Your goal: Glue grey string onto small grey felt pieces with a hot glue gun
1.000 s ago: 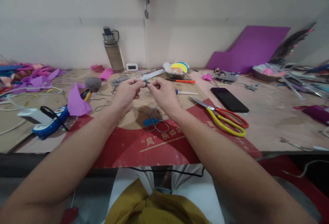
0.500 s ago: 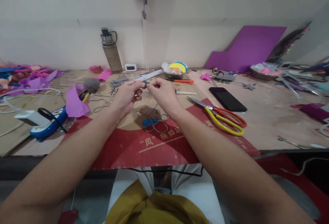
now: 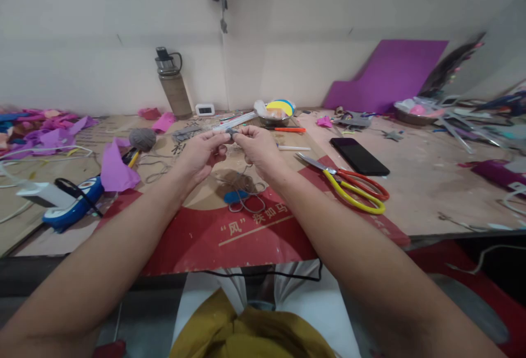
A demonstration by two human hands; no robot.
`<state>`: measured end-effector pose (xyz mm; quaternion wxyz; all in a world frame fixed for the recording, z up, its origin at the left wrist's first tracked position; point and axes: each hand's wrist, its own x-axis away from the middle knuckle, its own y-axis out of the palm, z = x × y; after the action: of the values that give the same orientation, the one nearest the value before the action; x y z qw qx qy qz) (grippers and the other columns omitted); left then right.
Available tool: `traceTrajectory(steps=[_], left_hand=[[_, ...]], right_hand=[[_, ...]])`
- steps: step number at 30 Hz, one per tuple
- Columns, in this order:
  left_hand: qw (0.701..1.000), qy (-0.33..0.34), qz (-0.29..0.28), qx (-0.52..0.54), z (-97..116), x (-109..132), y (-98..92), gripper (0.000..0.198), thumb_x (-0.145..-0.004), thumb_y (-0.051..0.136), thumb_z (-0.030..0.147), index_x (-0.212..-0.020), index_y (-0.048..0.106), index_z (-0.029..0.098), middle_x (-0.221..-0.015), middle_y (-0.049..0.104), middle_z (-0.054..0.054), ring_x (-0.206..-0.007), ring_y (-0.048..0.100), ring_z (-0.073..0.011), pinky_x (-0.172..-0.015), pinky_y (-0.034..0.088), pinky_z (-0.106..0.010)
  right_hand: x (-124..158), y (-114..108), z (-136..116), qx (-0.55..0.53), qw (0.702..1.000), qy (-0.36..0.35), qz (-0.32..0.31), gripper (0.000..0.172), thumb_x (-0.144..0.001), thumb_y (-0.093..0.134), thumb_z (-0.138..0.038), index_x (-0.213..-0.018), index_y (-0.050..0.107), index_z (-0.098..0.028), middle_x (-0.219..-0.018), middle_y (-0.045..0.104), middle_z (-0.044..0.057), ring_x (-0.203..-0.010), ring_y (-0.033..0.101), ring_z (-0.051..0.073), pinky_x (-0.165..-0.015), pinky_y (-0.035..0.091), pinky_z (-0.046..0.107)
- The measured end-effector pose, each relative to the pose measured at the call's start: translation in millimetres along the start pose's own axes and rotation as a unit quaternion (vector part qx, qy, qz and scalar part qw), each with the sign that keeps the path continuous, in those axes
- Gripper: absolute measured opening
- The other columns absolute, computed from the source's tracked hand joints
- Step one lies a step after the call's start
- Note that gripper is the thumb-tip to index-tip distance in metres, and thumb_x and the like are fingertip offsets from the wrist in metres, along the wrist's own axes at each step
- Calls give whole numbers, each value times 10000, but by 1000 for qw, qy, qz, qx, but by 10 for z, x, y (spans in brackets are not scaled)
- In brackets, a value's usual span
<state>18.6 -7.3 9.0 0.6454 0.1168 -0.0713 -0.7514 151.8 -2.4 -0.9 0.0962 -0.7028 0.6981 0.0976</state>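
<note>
Fingertips of my left hand (image 3: 207,152) and my right hand (image 3: 258,147) meet over the middle of the table, both pinched on a small dark grey piece (image 3: 231,133). Its kind is too small to make out. Grey yarn (image 3: 249,200) lies in loose loops below my hands, over a blue scrap (image 3: 235,197). A ball of grey yarn (image 3: 142,139) sits to the left, with a strand trailing from it. Right of my right hand lie scissors (image 3: 343,180) with one red and one yellow handle, their blades pointing back towards the hands.
A black phone (image 3: 359,156) lies beyond the scissors. At the back stand a water bottle (image 3: 173,87), a white digital clock (image 3: 205,110) and a bowl of scraps (image 3: 273,120). Purple foam (image 3: 117,166) and a blue power strip (image 3: 74,210) with cables occupy the left. Red printed cardboard (image 3: 184,243) covers the front edge.
The view has shifted slightly, so the table things appear a little further left. Both hands keep their pinch on the small grey piece, with hardly any movement.
</note>
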Motion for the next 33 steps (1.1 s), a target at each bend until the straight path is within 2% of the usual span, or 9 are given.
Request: traceTrajectory(steps=[8,12,16,20,23,28,33], left_hand=[[997,29,-10,-65,24,-4,-42,195,-618,752,261,-727,669,122,-699,652,-37,-496,509,-62,-477,406,-196],[989,46,8,-140,42,-1,-67,221,-597,772,292,-722,678,135,-657,655,-26,-487,529,-74,-496,418,-208],[971,71,13,-228,48,6,-80,151,-634,739,269,-652,675,134,-559,621,-19,-471,524,-78,-488,397,-204],[975,66,30,-210,39,-18,-106,141,-665,715,247,-606,646,138,-549,614,-26,-464,516,-76,-490,397,-201],[981,54,41,-184,26,-50,-127,155,-671,714,237,-596,623,137,-571,619,-32,-460,509,-70,-484,394,-199],[977,60,33,-201,13,-52,-123,152,-694,695,248,-615,628,137,-597,628,-33,-467,508,-68,-487,386,-199],[972,69,11,-224,-3,-34,-95,153,-707,687,273,-647,654,136,-599,635,-36,-483,520,-79,-499,390,-206]], right_hand=[[-21,-81,30,48,998,-25,-13,131,-711,604,-245,-657,498,-191,-546,403,-67,-491,305,63,-459,224,224],[-2,-80,19,93,994,-52,-37,161,-698,634,-260,-666,495,-185,-560,436,-64,-512,337,65,-483,250,223],[30,-76,1,130,988,-61,-61,160,-728,618,-242,-666,481,-186,-554,440,-66,-509,336,65,-491,252,226],[50,-111,-1,135,987,-35,-78,70,-791,580,-248,-777,556,-184,-613,485,-44,-532,374,80,-492,285,226],[57,-138,-4,108,990,-13,-86,80,-810,568,-233,-878,576,-191,-659,508,-37,-529,382,79,-486,301,226],[59,-137,-4,88,993,-21,-75,111,-786,611,-287,-822,595,-183,-661,530,-33,-542,375,79,-502,314,228],[42,-118,19,75,994,-51,-61,126,-758,615,-281,-752,608,-155,-743,620,11,-660,498,99,-614,387,238]])
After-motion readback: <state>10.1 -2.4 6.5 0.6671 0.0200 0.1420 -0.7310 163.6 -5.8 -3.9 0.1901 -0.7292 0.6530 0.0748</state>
